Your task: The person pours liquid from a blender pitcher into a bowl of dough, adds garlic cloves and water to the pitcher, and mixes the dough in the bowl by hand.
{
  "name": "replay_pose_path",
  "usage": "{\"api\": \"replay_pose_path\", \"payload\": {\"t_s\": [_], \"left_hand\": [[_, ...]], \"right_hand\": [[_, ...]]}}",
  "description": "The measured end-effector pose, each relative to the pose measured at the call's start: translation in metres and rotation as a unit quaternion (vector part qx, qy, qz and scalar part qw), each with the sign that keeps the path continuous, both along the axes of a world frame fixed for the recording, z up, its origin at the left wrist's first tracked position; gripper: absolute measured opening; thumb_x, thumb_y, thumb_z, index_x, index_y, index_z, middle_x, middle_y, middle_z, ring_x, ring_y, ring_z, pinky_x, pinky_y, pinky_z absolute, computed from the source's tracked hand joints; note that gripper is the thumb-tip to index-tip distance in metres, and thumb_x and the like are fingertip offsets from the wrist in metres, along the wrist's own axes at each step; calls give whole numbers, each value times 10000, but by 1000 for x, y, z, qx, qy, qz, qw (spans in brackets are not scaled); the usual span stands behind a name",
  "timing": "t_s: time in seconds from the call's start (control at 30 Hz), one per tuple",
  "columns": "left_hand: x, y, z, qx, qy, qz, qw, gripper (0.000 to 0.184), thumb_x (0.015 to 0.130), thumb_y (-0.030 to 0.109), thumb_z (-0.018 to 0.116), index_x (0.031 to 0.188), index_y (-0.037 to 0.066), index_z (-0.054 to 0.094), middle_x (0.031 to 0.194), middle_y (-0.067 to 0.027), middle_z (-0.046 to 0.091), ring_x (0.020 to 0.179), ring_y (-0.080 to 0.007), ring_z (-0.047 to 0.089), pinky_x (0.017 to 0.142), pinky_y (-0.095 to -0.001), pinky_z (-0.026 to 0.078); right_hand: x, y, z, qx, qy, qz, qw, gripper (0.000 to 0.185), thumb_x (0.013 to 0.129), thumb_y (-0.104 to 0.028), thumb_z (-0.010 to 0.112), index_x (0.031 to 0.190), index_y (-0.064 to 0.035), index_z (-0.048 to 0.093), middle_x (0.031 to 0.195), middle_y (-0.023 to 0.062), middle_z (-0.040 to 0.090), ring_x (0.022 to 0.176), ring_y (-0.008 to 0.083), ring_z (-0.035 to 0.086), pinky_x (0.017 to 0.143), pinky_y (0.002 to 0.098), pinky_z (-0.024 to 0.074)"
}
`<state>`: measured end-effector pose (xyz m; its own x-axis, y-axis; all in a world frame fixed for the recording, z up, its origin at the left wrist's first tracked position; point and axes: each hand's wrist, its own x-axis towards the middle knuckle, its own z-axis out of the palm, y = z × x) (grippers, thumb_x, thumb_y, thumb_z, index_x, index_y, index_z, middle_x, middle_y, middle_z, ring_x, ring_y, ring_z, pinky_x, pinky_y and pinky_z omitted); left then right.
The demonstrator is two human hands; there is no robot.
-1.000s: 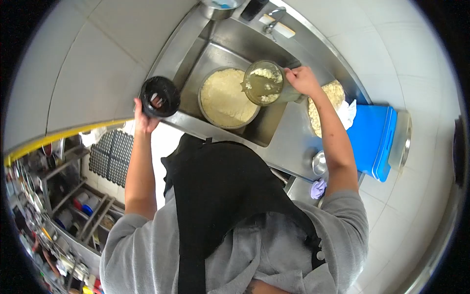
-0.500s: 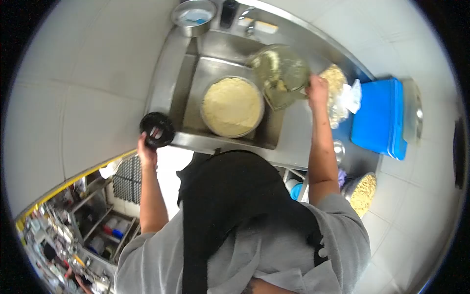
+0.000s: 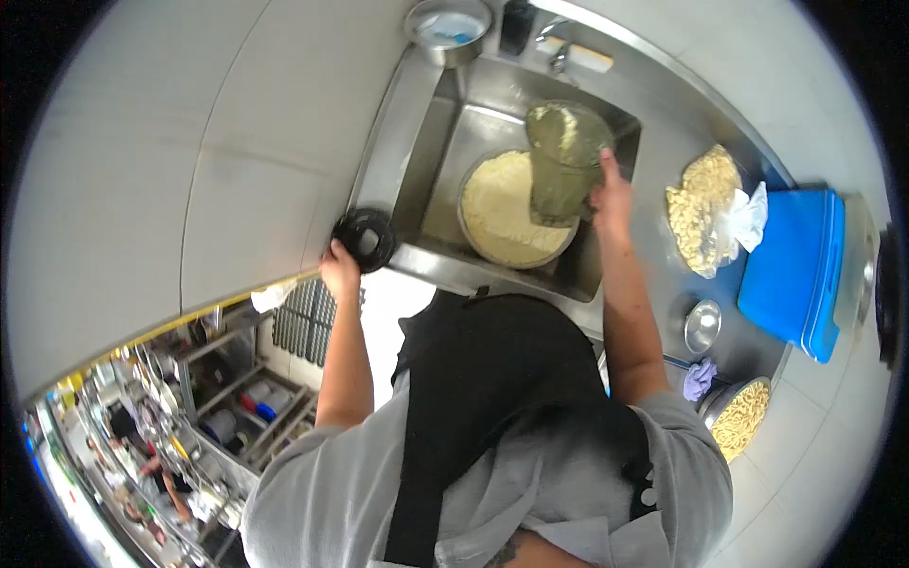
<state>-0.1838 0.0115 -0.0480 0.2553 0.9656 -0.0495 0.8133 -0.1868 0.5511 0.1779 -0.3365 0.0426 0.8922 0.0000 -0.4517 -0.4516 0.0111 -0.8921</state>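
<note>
At the front left corner of the sink [image 3: 486, 133] we see the left hand [image 3: 342, 272] grasping a black lid [image 3: 380, 234]. Near the sink's front edge sits a pot [image 3: 465, 225] of pale mash [image 3: 502, 204]. Over the pot's right side we find a greenish jar [image 3: 561, 178], gripped by the right hand [image 3: 614, 197]. Further right, bagged pale pieces [image 3: 696, 213] lie toward the back edge of the counter [image 3: 651, 189].

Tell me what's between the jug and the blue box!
In the head view: first the right hand holding the jug, then metal counter, then a clear bag of pale pieces.
</note>
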Motion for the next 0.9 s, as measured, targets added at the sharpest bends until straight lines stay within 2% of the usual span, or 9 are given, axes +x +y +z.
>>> {"api": "replay_pose_path", "payload": {"t_s": [0.13,0.2,0.33,0.43,0.63,0.7,0.73,0.8,0.9], "left_hand": [[39,-15,100,-58,338,-62,937,817,918,648,485,1070,-132,675,1100,-342,662,1043,-460,665,891,-512,537],[77,-19,134,-58,321,-136,936,766,919,618,503,1077,-109,686,1094,-331,671,1033,-452,669,888,-498,536],[196,-36,126,-91,38,-298,950,521,927,462,592,1089,-21,701,1030,-251,707,999,-411,681,866,-450,527],[324,-43,40,-95,-128,-431,888,365,959,298,603,1095,-25,703,975,-186,736,923,-274,710,823,-359,527],[523,-95,-26,-540,-191,-314,757,371,971,181,471,1222,-48,618,1144,-186,689,992,-275,685,868,-363,542],[555,-109,-46,-739,-288,-264,548,407,971,158,411,1248,-101,558,1207,-237,647,1130,-321,640,980,-413,524],[555,-121,-32,-742,-286,-264,546,407,971,158,411,1248,-101,558,1207,-237,647,1130,-321,640,980,-413,524],[549,-136,-7,-767,-497,-118,389,437,972,136,375,1294,-143,470,1248,-277,607,1225,-380,584,1069,-484,481],[520,-120,-16,-793,-420,-86,432,453,981,114,343,1336,-165,383,1317,-290,554,1291,-423,524,1107,-535,448]], "right_hand": [[13,1,-27,5,46,3,999,536,788,-506,792,742,5,635,566,6,455,497,128,400,500,329,309],[17,8,-23,14,61,22,998,468,811,-426,751,750,19,624,584,37,507,506,145,462,516,328,363],[20,16,-26,1,101,51,994,450,814,-387,721,751,45,613,603,68,554,533,156,529,532,317,402],[17,11,-27,-5,77,90,993,433,827,-371,685,713,38,602,606,79,560,575,158,563,546,311,418],[15,-14,-18,-55,81,30,995,428,839,-361,653,683,36,605,608,65,537,590,164,545,557,323,414],[13,-24,-8,-58,81,12,995,440,834,-367,655,689,46,611,613,69,543,586,166,541,561,324,417],[13,-29,-6,-58,83,-4,995,452,829,-373,657,696,57,617,618,72,548,582,168,538,565,325,420],[18,-40,-13,-68,84,-11,994,465,828,-378,657,707,70,627,625,77,559,582,171,538,572,323,427],[17,-36,-20,-90,87,-2,992,490,823,-390,658,733,92,646,648,97,593,595,182,563,598,326,452]]}}
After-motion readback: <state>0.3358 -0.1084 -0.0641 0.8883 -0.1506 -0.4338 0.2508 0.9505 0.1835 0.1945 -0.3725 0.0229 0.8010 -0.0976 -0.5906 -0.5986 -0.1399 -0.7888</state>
